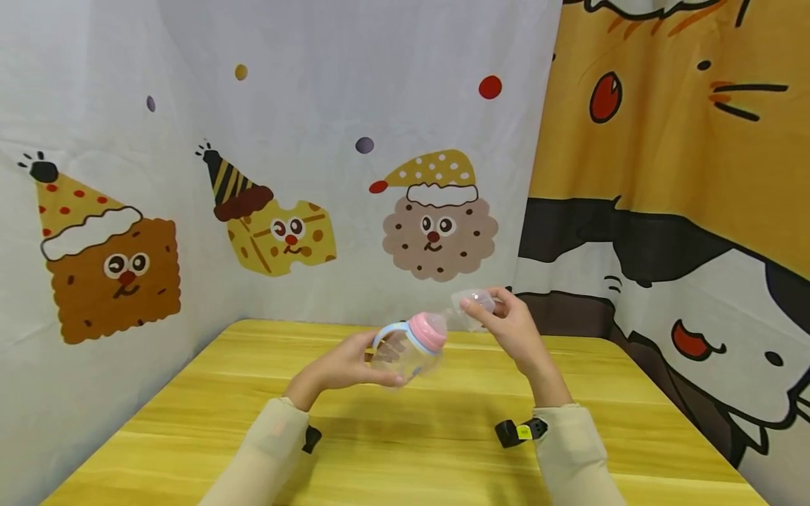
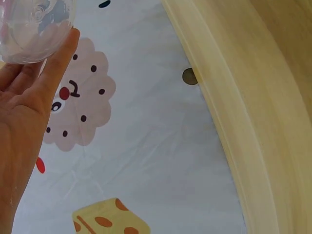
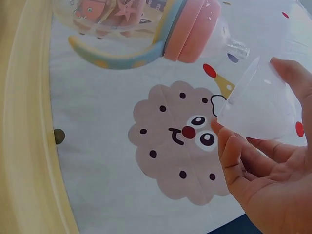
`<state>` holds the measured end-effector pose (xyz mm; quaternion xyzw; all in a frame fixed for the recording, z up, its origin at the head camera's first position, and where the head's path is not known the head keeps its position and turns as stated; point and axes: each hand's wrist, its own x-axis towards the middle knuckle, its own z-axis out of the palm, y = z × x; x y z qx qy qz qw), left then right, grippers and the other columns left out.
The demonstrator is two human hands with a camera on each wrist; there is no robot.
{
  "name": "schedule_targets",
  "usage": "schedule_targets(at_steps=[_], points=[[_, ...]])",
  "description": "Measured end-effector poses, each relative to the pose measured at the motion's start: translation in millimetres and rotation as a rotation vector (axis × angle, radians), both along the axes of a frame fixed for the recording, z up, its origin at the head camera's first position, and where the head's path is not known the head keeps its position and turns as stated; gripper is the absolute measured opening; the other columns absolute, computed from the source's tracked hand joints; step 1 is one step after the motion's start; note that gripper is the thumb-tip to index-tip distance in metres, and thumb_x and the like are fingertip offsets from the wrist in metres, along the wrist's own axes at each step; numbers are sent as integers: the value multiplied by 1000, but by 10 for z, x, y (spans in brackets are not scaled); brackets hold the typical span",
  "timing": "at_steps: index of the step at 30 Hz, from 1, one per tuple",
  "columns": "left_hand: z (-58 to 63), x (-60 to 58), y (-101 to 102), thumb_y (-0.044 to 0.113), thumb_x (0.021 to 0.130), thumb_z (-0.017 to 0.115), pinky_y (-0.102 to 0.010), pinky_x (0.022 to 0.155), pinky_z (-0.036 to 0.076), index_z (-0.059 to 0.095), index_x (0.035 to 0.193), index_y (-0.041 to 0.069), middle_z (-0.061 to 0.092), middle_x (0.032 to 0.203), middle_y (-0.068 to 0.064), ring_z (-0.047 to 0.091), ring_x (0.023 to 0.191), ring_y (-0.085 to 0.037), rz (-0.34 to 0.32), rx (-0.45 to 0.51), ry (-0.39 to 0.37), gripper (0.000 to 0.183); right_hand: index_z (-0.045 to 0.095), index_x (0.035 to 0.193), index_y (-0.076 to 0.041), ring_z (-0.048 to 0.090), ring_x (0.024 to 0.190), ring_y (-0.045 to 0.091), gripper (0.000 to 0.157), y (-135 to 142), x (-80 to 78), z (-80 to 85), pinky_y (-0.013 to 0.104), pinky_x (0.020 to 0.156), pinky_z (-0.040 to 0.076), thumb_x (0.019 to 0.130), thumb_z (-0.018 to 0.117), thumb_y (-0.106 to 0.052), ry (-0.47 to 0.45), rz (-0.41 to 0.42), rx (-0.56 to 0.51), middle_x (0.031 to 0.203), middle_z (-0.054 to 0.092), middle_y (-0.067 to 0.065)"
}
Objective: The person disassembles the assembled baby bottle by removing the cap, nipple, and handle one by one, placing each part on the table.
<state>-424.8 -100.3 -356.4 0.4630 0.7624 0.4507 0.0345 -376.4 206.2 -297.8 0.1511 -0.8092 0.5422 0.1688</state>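
A clear baby bottle (image 1: 405,355) with a pink collar, a transparent nipple and blue handles is held tilted above the table by my left hand (image 1: 344,365). In the left wrist view, the bottle's base (image 2: 36,36) rests against the fingers of that hand. My right hand (image 1: 515,327) grips a translucent cap (image 1: 473,303) between thumb and fingers, up and to the right of the bottle. The right wrist view has the cap (image 3: 263,105) apart from the nipple (image 3: 236,48), its open side turned towards it. A handle (image 3: 117,58) curves below the bottle's printed body.
A wood-grain table (image 1: 405,450) spreads beneath both hands. Behind it hangs a white curtain (image 1: 304,84) with cartoon prints, and an orange and black patterned cloth (image 1: 664,161) is on the right. Each wrist wears a black strap, such as the right wristband (image 1: 522,431).
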Motion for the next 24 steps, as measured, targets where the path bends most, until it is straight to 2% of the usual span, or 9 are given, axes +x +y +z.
schedule_targets(at_steps=[3, 10, 17, 24], points=[[37, 4, -42, 30, 80, 82, -38, 94, 50, 53, 134, 27, 62, 125, -2, 59, 115, -31, 22, -4, 0, 62, 57, 117, -13, 59, 92, 26, 45, 17, -18, -2, 32, 79, 49, 89, 69, -45, 20, -38, 13, 106, 66, 9], [87, 6, -82, 27, 79, 83, -38, 93, 51, 53, 134, 26, 62, 123, 1, 60, 111, -16, 57, -3, -14, 62, 58, 119, -14, 55, 90, 23, 49, 101, -45, -36, 31, 74, 47, 88, 69, -49, 39, -122, 39, 106, 63, 6], [67, 4, -103, 20, 79, 83, -49, 96, 49, 52, 135, 23, 62, 126, -7, 59, 113, -25, 54, 19, -47, 64, 56, 121, -12, 55, 93, 23, 55, 164, -84, -120, 30, 75, 49, 86, 69, -53, -1, -153, 81, 110, 62, 6], [89, 5, -133, 27, 80, 82, -40, 93, 50, 52, 134, 28, 63, 122, -1, 61, 109, -21, 75, -1, -33, 62, 56, 124, -13, 58, 92, 24, 58, 204, -135, -183, 33, 74, 50, 84, 70, -54, -24, -184, 142, 109, 63, 8]])
